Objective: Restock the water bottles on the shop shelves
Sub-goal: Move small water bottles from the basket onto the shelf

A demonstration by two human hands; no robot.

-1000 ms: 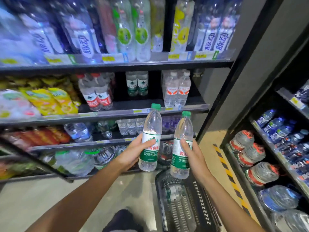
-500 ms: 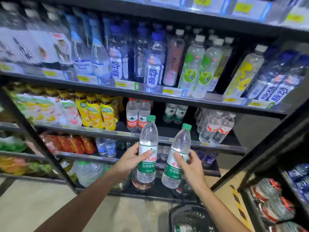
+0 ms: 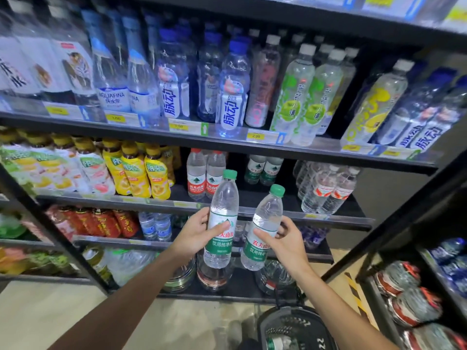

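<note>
— Green-capped stock, status?
— Two bottles are held off the shelf: one green-capped bottle (image 3: 222, 221) is wrapped by the left hand (image 3: 194, 234), a second bottle (image 3: 264, 229) by the right hand (image 3: 288, 242). Each grip is closed round a label.
— Destination?
— The middle shelf (image 3: 252, 210) is judged likeliest; two matching green-label bottles (image 3: 264, 170) are stood at its back, with bare space in front.
— Remaining?
— Neither held bottle is yet placed. More stock is glimpsed in the basket (image 3: 295, 329) below, so restocking is judged partway.
</note>
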